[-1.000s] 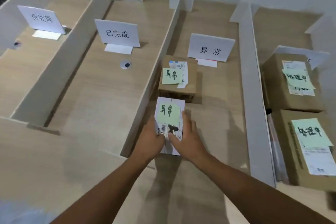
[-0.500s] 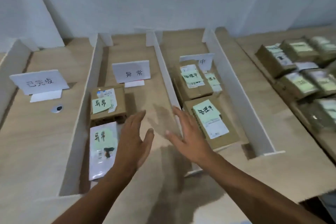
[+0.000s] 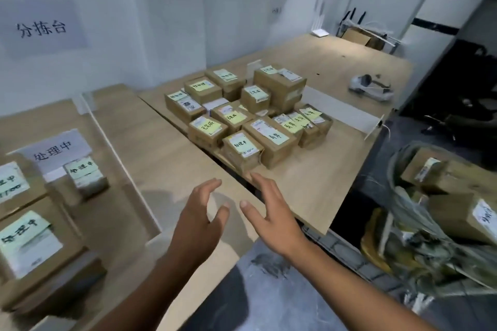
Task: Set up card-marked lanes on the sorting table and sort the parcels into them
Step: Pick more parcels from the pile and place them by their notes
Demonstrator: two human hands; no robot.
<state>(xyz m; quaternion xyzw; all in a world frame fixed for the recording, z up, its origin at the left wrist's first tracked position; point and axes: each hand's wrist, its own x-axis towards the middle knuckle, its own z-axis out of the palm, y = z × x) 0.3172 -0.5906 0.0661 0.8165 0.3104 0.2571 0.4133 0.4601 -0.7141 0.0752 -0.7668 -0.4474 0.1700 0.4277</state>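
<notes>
While both hands hover over the near edge of the sorting table [image 3: 166, 158], left hand [image 3: 199, 220] and right hand [image 3: 271, 217] face palm to palm, fingers spread and slightly curved, gripping nothing. Pile of parcels [image 3: 250, 118] sits clustered on the adjoining table [image 3: 309, 196] just beyond the hands, most with a yellow-green note on top. Three lane boxes [image 3: 32, 244] lie at left by the 处理中 card [image 3: 57, 152], left of a white divider [image 3: 126, 169]; more boxes in a bag [image 3: 441, 196] far right

There are 2 hands [image 3: 197, 226], 1 lane card [image 3: 57, 149], 3 lane parcels [image 3: 29, 244] and at least 11 piled parcels [image 3: 269, 138].
</notes>
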